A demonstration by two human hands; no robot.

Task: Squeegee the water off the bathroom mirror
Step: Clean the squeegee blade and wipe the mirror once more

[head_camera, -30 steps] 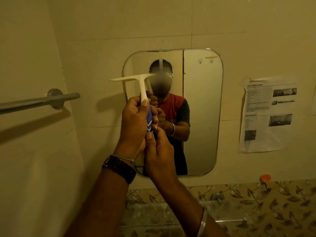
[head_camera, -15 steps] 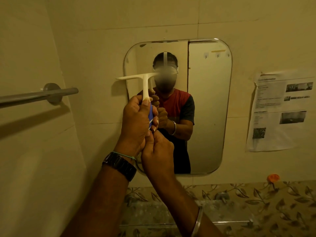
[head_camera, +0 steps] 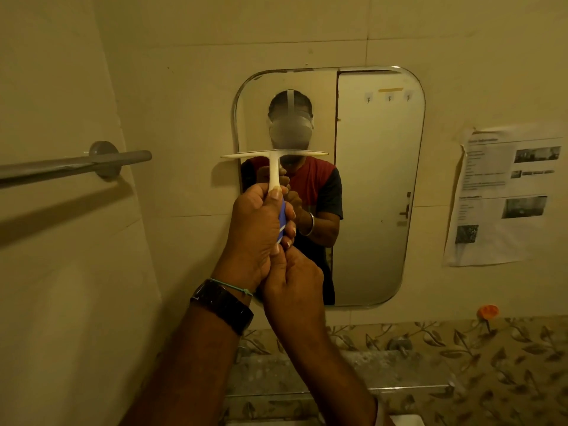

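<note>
White plastic squeegee (head_camera: 273, 167), T-shaped, with a blue section low on the handle. It is held upright in front of the left part of the wall mirror (head_camera: 378, 195). The blade is level at about mid-height, and its left tip overhangs the mirror's left edge onto the tile. Cannot tell whether the blade touches the glass.

Left hand (head_camera: 258, 229): fingers wrapped tight round the handle, thumb laid up along the white shaft. Black watch (head_camera: 222, 305) and a thin teal thread on that wrist.

Right hand (head_camera: 292, 278): directly below and touching the left hand, with fingertips pinched on the handle's bottom end. A metal bangle (head_camera: 379, 410) is on the wrist, at the frame's lower edge.

The mirror reflects the person, both hands and a door.

Grey towel bar (head_camera: 73, 166) on the left wall. A printed paper notice (head_camera: 498, 198) is stuck to the wall right of the mirror. A leaf-patterned tile band (head_camera: 461, 348) runs below, with a small orange object (head_camera: 488, 312) at its upper edge.
</note>
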